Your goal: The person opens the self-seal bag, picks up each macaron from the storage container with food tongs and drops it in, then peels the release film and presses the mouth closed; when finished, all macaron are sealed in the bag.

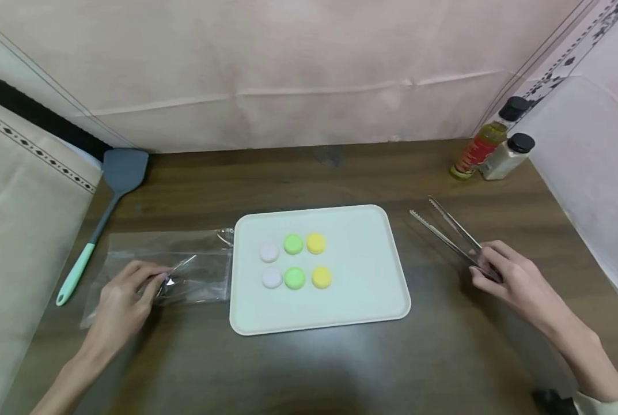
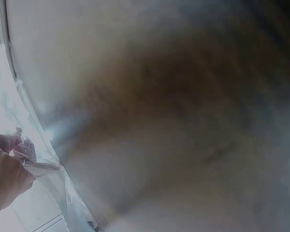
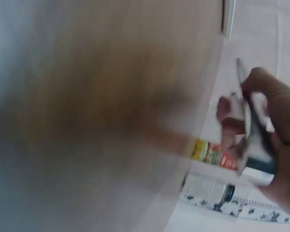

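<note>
My left hand (image 1: 127,297) pinches a clear plastic bag (image 1: 205,268) that lies flat on the table, left of a white tray (image 1: 360,259). In the left wrist view, the thumb and fingers of that hand (image 2: 7,169) close on the film. Metal tongs (image 1: 456,233) are gripped by my right hand (image 1: 518,282), their arms spread apart and nothing between the tips, which point up and left. On the tray sit two pale lilac discs (image 1: 269,252), two green discs (image 1: 293,244) and two yellow discs (image 1: 316,243), in two rows.
A spatula (image 1: 124,170) with a mint handle lies at the table's left edge. An oil bottle (image 1: 482,147) and a black-capped jar (image 1: 503,158) stand at the back right. Cloth screens (image 1: 288,75) border the brown table (image 1: 298,374) at the back and sides.
</note>
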{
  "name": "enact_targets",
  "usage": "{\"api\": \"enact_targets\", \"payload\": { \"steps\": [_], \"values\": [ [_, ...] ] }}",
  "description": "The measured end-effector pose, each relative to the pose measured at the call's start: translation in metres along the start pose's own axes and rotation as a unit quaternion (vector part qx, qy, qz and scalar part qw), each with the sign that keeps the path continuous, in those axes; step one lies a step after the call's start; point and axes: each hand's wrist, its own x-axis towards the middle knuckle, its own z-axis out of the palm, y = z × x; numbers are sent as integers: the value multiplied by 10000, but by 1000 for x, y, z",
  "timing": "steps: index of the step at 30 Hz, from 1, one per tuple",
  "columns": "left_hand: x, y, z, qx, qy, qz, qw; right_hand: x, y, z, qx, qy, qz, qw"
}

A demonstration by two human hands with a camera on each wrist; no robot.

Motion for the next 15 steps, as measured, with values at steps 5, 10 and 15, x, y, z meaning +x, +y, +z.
{"api": "enact_targets", "payload": {
  "steps": [5,10,15],
  "values": [
    [2,0,2,-56,12,26,10000,4,1,-5,345,-75,-121,9993],
    [1,-1,2,-153,126,-71,9998,20,-13,-4,502,-671,149,9964],
    [0,-1,-1,-265,259,-171,9992,40,-23,1,125,-803,-65,9967]
  ]
}}
